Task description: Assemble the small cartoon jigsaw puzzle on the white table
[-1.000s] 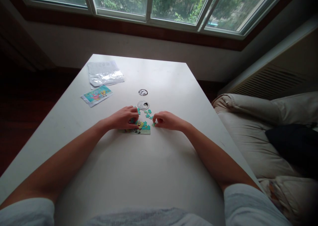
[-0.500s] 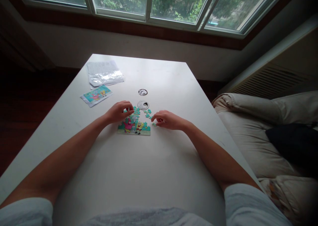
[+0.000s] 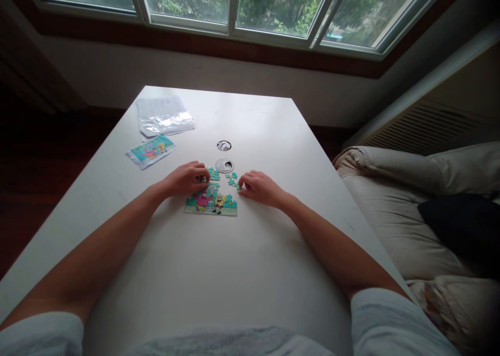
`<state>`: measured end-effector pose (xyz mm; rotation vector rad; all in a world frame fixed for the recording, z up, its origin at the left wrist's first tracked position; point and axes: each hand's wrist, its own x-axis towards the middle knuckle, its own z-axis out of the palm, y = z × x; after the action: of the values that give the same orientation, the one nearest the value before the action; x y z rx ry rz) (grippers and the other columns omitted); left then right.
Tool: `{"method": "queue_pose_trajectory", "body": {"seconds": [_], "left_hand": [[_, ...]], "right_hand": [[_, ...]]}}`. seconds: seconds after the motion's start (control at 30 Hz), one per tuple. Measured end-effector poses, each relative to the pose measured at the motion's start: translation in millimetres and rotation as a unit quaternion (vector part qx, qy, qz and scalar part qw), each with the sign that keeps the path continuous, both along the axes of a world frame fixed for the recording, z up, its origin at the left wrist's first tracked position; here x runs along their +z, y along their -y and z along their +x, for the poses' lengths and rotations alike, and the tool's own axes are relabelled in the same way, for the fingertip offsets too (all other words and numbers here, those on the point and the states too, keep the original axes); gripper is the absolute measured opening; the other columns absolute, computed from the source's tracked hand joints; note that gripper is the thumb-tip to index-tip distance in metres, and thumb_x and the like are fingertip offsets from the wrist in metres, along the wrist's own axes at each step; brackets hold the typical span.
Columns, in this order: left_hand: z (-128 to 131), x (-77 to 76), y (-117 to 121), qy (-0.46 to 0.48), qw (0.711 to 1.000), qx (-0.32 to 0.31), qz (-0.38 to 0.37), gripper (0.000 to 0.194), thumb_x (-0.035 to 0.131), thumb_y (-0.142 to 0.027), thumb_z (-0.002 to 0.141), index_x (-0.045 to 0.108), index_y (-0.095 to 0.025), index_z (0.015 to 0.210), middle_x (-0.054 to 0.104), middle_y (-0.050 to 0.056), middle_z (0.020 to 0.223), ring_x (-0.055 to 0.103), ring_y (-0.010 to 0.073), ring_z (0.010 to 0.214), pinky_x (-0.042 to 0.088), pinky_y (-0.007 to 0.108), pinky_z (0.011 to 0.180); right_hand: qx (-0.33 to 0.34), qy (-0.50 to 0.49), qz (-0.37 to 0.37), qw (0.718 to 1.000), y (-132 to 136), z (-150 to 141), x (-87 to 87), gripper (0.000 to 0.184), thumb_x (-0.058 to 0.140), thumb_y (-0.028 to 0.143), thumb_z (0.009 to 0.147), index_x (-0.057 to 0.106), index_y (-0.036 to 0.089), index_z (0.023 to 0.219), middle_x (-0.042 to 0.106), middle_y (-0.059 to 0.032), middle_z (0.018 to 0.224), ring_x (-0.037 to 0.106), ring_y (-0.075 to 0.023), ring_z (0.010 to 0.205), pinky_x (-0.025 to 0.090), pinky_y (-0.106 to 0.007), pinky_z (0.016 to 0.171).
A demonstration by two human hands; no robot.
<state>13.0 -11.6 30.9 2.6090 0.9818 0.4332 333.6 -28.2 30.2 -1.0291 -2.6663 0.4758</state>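
Note:
A partly assembled jigsaw puzzle (image 3: 211,209) with pink and yellow cartoon figures lies flat on the white table (image 3: 234,272). Over its upper left edge rests my left hand (image 3: 190,179), fingers curled together; what they hold, if anything, is hidden. My right hand (image 3: 260,187) is just right of the puzzle, thumb and fingertips pinched on a small green puzzle piece (image 3: 239,190), mostly covered. Several loose green puzzle pieces (image 3: 233,180) lie between the hands, above the puzzle's right part. More joined green pieces (image 3: 213,174) sit beside my left fingertips.
A picture card (image 3: 151,150) of the same cartoon scene lies at the left, below a clear plastic bag (image 3: 166,116) with paper. Two round fittings (image 3: 224,165) are set in the table beyond the puzzle. A beige sofa (image 3: 390,215) stands along the right side.
My right hand has shifted slightly, and its fingers have closed on the loose piece that lay by the puzzle's right edge. My left fingers have lowered a little and curled in.

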Motion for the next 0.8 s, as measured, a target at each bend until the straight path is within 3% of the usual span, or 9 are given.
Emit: {"method": "queue_pose_trajectory", "body": {"seconds": [0.57,0.8], "left_hand": [[14.9,1.7,7.9,-0.021,0.999,-0.019,0.020,0.022,0.065,-0.035,0.088,0.057,-0.021,0.072,0.060,0.003,0.083,0.052,0.0192,0.083,0.040,0.031,0.071],[16.9,3.6,10.0,-0.029,0.998,-0.048,0.024,0.028,0.072,-0.044,0.083,0.059,-0.022,0.073,0.060,0.002,0.083,0.053,0.0191,0.081,0.040,0.033,0.077]], "right_hand": [[-0.019,-0.003,0.009,1.000,2.9,-3.9,-1.0,0.013,0.071,0.024,0.086,0.067,0.020,0.097,0.066,-0.0055,0.094,0.054,-0.0202,0.089,0.037,-0.031,0.082],[-0.034,-0.101,-0.059,0.993,7.3,-9.3,-3.8,0.009,0.066,0.017,0.083,0.062,0.020,0.091,0.065,-0.0021,0.086,0.055,-0.0167,0.080,0.040,-0.028,0.076]]}}
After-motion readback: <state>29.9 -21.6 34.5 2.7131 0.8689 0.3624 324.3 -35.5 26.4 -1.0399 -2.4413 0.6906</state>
